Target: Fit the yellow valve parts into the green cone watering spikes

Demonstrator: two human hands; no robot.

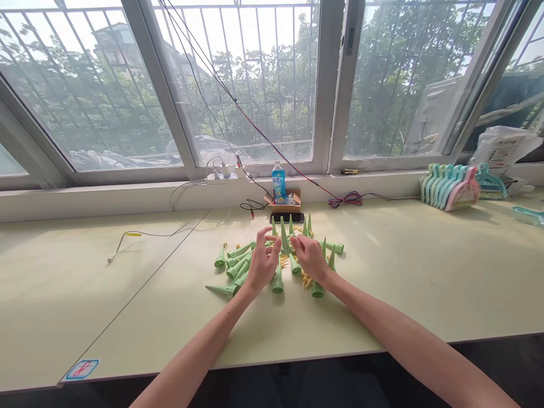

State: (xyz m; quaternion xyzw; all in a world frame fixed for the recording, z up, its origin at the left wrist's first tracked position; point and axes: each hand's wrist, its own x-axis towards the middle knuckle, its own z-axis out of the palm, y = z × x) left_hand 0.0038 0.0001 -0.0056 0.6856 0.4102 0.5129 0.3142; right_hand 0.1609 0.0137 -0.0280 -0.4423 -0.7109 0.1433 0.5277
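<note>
A heap of green cone-shaped plastic spikes lies on the pale table, mixed with small yellow parts. Several cones stand upright at the back of the heap. My left hand hovers over the heap with its fingers curled and pinched together near a cone. My right hand is beside it, its fingers pinched over the middle of the heap. What either hand grips is too small to make out.
A blue drink bottle stands in a small cardboard box by the window, with a dark phone in front. Cables run along the sill. Pastel plastic hangers are stacked at the right. A white cable lies at the left.
</note>
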